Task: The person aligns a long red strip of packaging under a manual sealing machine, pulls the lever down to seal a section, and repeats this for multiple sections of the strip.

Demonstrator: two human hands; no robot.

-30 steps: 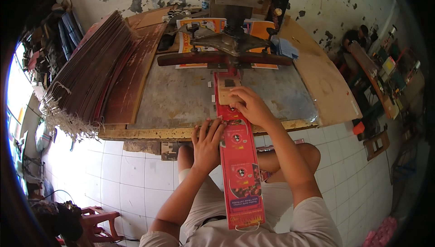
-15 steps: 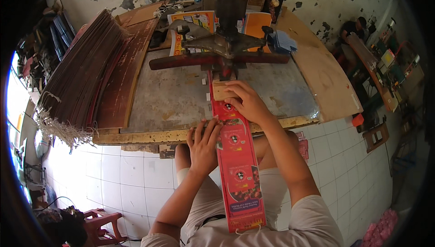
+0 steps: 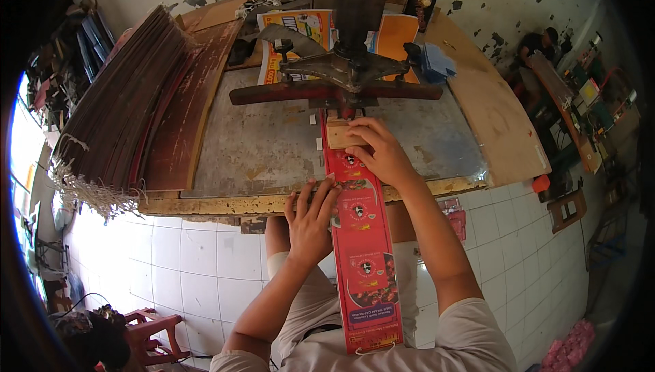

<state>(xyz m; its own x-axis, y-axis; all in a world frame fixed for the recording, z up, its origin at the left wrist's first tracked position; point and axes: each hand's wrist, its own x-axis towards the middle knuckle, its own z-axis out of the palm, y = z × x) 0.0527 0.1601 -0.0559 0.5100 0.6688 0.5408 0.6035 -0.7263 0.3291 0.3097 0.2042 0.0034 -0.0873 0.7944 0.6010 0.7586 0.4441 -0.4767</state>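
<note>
A long red printed card strip point(image 3: 363, 242), with a string at its near end, runs from my lap over the table's front edge and under a metal press point(image 3: 344, 72) with a dark red crossbar. My left hand point(image 3: 310, 225) rests along the strip's left edge near the table edge, its fingers stretched out. Between thumb and fingers of my right hand point(image 3: 383, 150) is a small wooden block point(image 3: 341, 134), lying on the strip's far part just in front of the press. The strip's far end is hidden under the block and press.
At the left of the table point(image 3: 259, 147) leans a big stack of dark brown boards point(image 3: 129, 106) with frayed white strings. Colourful printed sheets point(image 3: 310, 24) and blue pieces point(image 3: 437, 63) lie behind the press. A red stool point(image 3: 153, 338) stands lower left; another person point(image 3: 539, 44) sits far right.
The view has shifted slightly. My right leg has moved inward behind the strip. Both hands, the block and the strip keep about the same places relative to the press.
</note>
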